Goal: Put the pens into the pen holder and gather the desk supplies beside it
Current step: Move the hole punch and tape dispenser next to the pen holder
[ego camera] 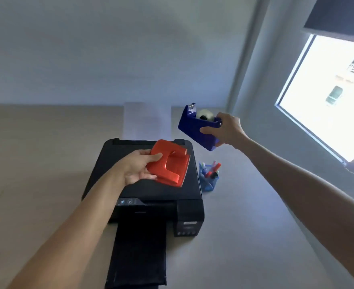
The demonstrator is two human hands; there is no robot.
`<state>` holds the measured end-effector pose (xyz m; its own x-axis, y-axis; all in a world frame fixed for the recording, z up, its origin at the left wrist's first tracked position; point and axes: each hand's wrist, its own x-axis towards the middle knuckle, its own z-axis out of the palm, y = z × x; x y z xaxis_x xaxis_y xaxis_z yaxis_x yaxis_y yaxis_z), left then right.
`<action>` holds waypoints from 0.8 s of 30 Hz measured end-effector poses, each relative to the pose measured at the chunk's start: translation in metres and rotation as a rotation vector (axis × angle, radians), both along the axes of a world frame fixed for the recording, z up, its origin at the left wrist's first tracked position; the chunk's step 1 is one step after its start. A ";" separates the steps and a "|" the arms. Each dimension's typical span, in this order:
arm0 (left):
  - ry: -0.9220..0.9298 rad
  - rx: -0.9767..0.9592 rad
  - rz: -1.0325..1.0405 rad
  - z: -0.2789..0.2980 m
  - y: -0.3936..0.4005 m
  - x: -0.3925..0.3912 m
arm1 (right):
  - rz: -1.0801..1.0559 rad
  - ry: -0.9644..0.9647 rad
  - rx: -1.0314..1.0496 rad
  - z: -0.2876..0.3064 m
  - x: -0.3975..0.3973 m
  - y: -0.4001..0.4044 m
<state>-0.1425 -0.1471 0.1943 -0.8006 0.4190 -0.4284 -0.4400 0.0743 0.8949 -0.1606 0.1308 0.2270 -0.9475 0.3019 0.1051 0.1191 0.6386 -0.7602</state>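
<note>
Hands holding hole punch (168,163), tape dispenser (199,127)

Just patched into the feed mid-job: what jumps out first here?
Both hands are raised holding supplies: the left hand grips an orange hole punch above the black printer, and the right hand holds a blue tape dispenser in the air. The blue pen holder, holding pens, stands right of the printer.

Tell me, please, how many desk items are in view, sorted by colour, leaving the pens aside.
Red: 1, the hole punch in the left hand.
Blue: 2, the tape dispenser in the right hand, and the pen holder standing on the desk.
Black: 1, the printer.
Total: 4.
</note>
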 end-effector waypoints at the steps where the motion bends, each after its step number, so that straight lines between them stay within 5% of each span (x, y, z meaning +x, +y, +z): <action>1: 0.000 0.002 -0.033 -0.004 0.024 0.002 | -0.054 -0.007 -0.010 -0.007 0.009 0.027; 10: -0.109 -0.099 -0.163 -0.092 0.213 0.041 | -0.361 -0.191 0.002 -0.116 0.075 0.186; 17: -0.259 -0.308 0.169 -0.194 0.264 0.044 | -0.390 -0.336 -0.064 -0.200 0.083 0.192; 24: -0.299 -0.363 0.353 -0.223 0.271 0.032 | -0.338 -0.339 -0.125 -0.240 0.064 0.156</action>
<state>-0.1107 0.1238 -0.0292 -0.6871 -0.0670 -0.7235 -0.7234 0.1562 0.6726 -0.0963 0.2871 -0.0134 -0.7691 0.5889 -0.2485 0.5577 0.4283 -0.7110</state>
